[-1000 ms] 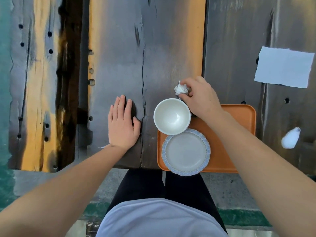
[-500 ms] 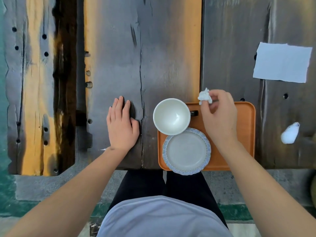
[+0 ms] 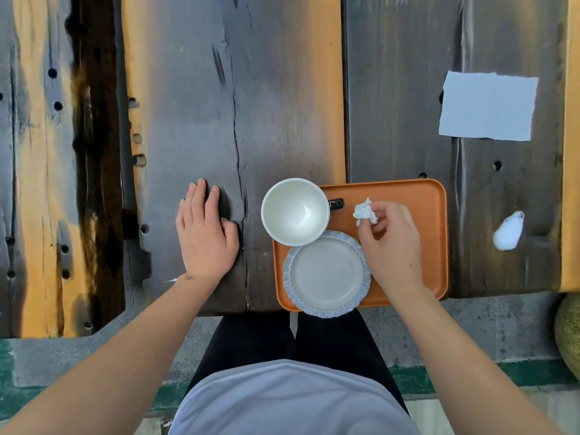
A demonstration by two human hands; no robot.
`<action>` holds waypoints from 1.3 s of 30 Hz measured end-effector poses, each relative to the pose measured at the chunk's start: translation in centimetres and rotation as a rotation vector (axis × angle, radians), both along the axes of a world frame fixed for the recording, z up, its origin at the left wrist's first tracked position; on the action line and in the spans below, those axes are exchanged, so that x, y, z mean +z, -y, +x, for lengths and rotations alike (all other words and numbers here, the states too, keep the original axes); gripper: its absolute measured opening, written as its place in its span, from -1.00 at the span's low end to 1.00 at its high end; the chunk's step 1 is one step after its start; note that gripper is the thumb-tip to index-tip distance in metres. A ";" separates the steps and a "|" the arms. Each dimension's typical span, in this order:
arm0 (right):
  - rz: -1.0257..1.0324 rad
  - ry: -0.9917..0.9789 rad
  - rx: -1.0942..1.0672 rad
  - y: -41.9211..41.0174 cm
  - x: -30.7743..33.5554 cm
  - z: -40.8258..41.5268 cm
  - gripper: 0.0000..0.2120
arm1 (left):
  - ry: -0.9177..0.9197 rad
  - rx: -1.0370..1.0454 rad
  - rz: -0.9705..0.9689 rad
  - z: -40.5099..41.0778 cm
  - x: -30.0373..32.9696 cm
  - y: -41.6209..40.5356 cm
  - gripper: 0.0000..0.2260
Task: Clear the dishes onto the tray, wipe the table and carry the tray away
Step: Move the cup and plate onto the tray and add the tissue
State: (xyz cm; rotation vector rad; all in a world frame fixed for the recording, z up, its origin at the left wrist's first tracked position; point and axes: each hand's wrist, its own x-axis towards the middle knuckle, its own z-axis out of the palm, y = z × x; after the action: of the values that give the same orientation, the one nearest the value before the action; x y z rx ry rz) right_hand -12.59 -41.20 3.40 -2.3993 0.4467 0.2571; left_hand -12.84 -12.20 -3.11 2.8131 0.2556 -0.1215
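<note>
Crumpled tissue (image 3: 364, 212) is pinched in the right hand (image 3: 390, 243) over the orange tray (image 3: 434, 246), while the left hand (image 3: 205, 237) lies flat on the tabletop (image 3: 282, 89).

White bowl (image 3: 295, 211) and blue-rimmed plate (image 3: 327, 274) sit on orange tray (image 3: 434, 246).

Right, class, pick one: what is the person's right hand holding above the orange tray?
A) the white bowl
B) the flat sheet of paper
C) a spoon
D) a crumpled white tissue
D: the right hand pinches a crumpled white tissue over the orange tray, beside the white bowl.
</note>
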 end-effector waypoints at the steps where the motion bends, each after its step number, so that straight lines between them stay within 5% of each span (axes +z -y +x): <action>1: -0.008 0.001 0.009 0.0 -0.1 0.0 -0.84 | 0.002 0.000 -0.001 0.0 0.0 0.0 -0.49; 29: -0.046 -0.150 0.026 -1.1 -1.0 1.4 -0.91 | -0.176 -0.086 -0.020 0.7 2.3 -0.6 -0.50; 39: 0.080 -0.231 -0.263 -0.3 1.9 -2.3 -0.57 | -0.318 -0.211 -0.110 2.1 4.8 -3.3 -0.51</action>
State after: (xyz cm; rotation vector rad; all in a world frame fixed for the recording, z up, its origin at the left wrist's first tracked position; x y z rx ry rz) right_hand -14.85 -40.90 5.28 -2.2116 0.8335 0.4260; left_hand -10.75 -8.91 1.68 2.6930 0.0190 -0.6130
